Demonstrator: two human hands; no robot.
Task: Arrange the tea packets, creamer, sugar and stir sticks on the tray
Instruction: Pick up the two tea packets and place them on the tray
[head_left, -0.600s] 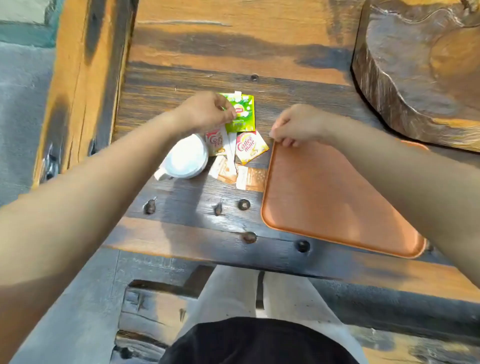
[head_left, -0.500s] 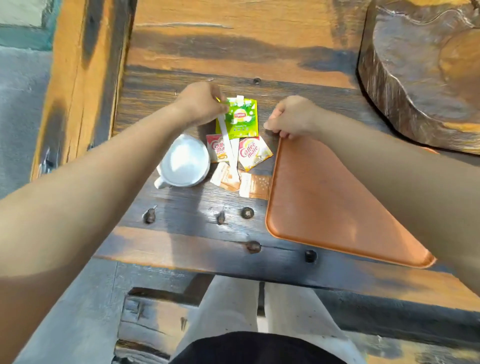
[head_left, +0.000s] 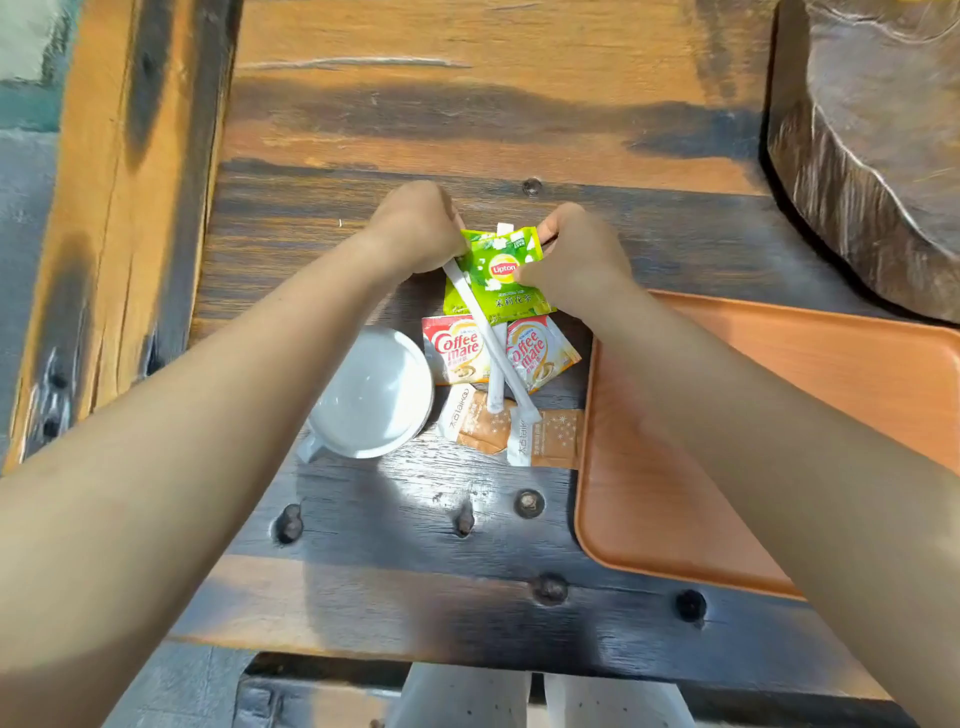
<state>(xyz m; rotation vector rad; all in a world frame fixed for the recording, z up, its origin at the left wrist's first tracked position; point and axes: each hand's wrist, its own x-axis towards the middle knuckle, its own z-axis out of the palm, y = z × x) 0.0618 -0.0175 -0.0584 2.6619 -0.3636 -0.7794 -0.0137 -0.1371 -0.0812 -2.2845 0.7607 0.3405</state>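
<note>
Both hands meet over the green Lipton tea packet (head_left: 501, 273), which lies on the dark wooden table (head_left: 395, 525) just beyond the far left corner of the orange tray (head_left: 852, 374). The left hand (head_left: 415, 228) is curled into a loose fist at the packet's left edge, closed around the top end of a white wrapped stir stick (head_left: 485, 338); the stick runs down from that fist, slanting across the packet's left side and on between the two creamer sachets. The right hand (head_left: 576, 257) pinches the tea packet from the other side, thumb on its printed face near the right edge, the other fingers tucked behind its top right corner. So the packet sits between the two hands, held by the right, the left hand touching its edge.

Nearer to the person, the left Coffee mate creamer sachet (head_left: 457, 351) and the right Coffee mate creamer sachet (head_left: 537, 353) lie side by side on the table, with a second stir stick (head_left: 496, 382) partly under the first. Below those lie two brown sugar sachets (head_left: 545, 439), the right one touching the tray's left rim. A white cup (head_left: 371, 395) stands just left of the creamers, partly hidden by the left forearm. The tray holds none of the packets; only the right forearm crosses above it. A thick carved wooden slab (head_left: 872, 150) stands at the table's far right.
</note>
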